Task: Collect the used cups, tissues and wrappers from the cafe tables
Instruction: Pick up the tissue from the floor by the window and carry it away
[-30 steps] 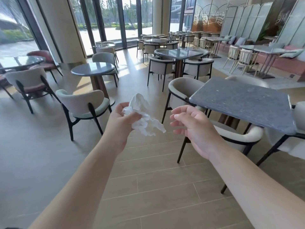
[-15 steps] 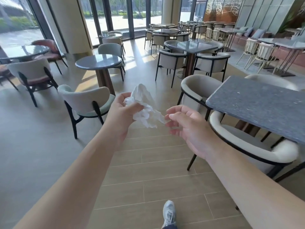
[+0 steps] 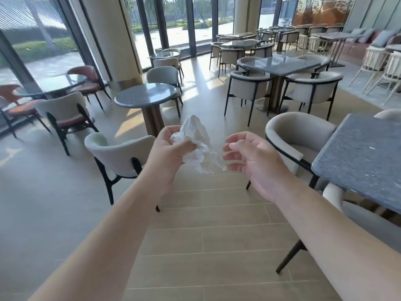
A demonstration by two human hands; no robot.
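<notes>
A crumpled white tissue [image 3: 198, 146] is bunched in my left hand [image 3: 168, 148], held out in front of me at chest height above the floor. Its loose tail hangs down to the right. My right hand [image 3: 251, 160] hovers just right of the tissue with its fingers curled loosely and apart, and the fingertips sit close to the tissue's tail; I cannot tell whether they touch it. Nothing else is in that hand.
A speckled grey square table [image 3: 364, 157] stands at my right with a beige armchair [image 3: 297, 135] beside it. A round grey table [image 3: 145, 96] and a beige chair [image 3: 119, 153] stand ahead to the left. More tables and chairs fill the room behind; wooden floor lies ahead.
The view has shifted so the square table has slid further right and the round table nearer the centre. Both hands keep the same pose, the left still holding the tissue.
</notes>
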